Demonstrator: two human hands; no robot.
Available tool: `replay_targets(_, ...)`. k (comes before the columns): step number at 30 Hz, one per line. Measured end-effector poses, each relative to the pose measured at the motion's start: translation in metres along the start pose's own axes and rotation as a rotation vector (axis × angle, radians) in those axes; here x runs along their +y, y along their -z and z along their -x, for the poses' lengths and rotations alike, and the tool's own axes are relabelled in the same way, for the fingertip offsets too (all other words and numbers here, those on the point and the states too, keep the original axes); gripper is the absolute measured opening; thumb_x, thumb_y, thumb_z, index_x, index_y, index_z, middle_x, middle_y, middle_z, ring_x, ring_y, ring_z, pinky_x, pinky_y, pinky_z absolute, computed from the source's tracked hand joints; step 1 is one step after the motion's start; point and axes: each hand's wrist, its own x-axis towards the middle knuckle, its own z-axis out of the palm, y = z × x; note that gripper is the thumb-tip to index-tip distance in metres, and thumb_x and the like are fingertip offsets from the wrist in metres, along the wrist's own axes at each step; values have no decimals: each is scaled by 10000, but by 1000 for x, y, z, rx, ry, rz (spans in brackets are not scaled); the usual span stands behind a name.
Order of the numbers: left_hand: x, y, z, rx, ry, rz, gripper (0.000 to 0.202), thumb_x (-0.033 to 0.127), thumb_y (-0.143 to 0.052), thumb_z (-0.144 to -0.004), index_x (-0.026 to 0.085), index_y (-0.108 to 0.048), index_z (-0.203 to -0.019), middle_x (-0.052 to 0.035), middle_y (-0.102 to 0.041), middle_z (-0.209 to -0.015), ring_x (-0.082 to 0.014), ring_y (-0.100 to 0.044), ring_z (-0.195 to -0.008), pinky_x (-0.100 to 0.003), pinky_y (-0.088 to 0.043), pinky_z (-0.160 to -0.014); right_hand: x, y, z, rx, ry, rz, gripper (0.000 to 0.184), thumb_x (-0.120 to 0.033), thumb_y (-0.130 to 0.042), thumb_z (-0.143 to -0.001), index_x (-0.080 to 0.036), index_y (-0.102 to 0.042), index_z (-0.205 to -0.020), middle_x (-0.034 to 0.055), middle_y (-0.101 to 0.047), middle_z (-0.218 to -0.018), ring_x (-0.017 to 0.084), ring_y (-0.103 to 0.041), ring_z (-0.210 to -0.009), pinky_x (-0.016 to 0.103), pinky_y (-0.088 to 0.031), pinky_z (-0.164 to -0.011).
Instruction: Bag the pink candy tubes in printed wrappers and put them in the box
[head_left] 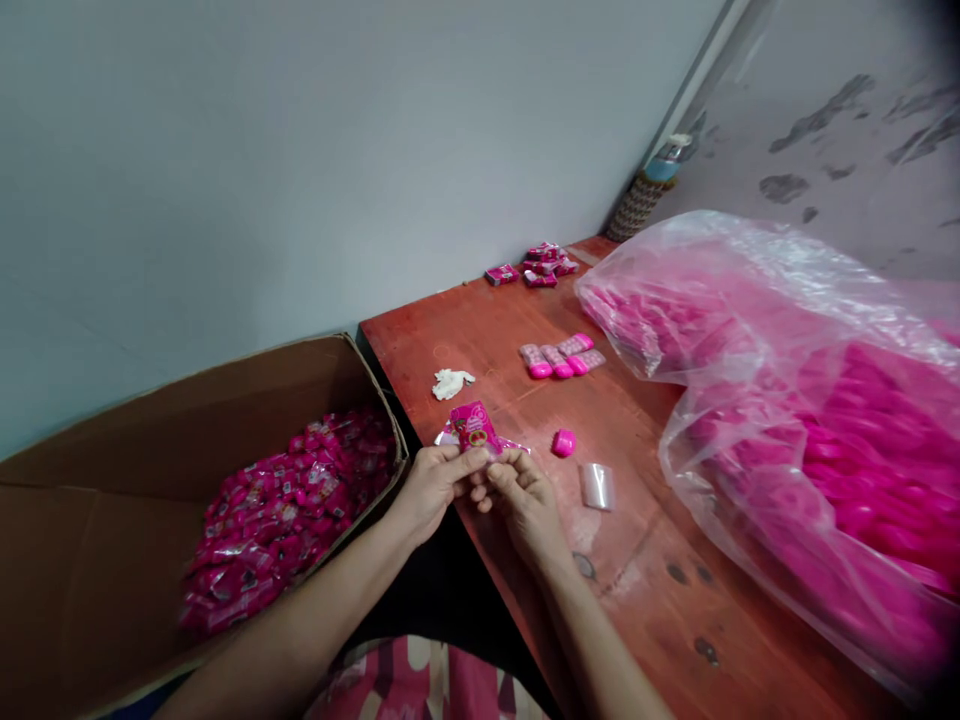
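Over the near left edge of the red wooden table, my left hand (435, 490) and my right hand (525, 500) meet at a small pink printed packet (474, 428). Thumbs and fingers of both pinch its lower edge. Behind the packet lies shiny pink-and-silver wrapping (448, 436), partly hidden by it. A small pink plastic piece (564, 442) rests just right of my right hand. Near that piece is a clear plastic sleeve (598, 487). Crumpled white material (452, 383) sits beyond the packet.
An open cardboard box (127, 420) holding many pink packets (292, 510) stands left of the table (630, 550). At right, a large clear bag (697, 420) is full of pink pieces. Several pink-ended pouches (559, 358) lie mid-table; pink packets (546, 262) sit by the wall.
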Motion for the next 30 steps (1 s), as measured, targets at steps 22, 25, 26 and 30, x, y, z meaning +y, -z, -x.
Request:
replay_targets(22,0,44,-38,238,-473,-914,230,125,-676,-659,291,-688,-817,-23,-603,-1155,-234,-305,-1281,-478,-34,-1068,-1,6,-2,90,-26,111,229,-410,-587,-776,-191,-518,-771,-4,-628,-670,103,-554,-511,211,-426,-475)
replay_targets(25,-5,46,-37,247,-527,-923,211,119,-650,-685,294,-687,-795,-26,-630,-1109,-228,-338,-1262,-482,-78,-1069,-1,5,-3,59,-31,132,217,-398,-587,-778,-190,-527,-773,-3,-630,-684,101,-552,-520,215,-431,-492)
replay_targets(26,-6,46,-36,248,-537,-915,209,109,-647,-686,290,-686,-783,-29,-639,-1092,-227,-349,-1256,-483,-100,-1067,-1,4,-3,56,-33,143,213,-393,-586,-779,-188,-529,-776,-2,-630,-689,100,-550,-521,215,-430,-495)
replay_targets(30,-8,43,-33,234,-560,-878,198,97,-622,-701,271,-678,-779,-41,-642,-1083,-221,-373,-1241,-481,-110,-1068,0,3,1,59,-26,182,204,-382,-579,-787,-187,-519,-779,-1,-623,-690,99,-543,-529,214,-421,-501)
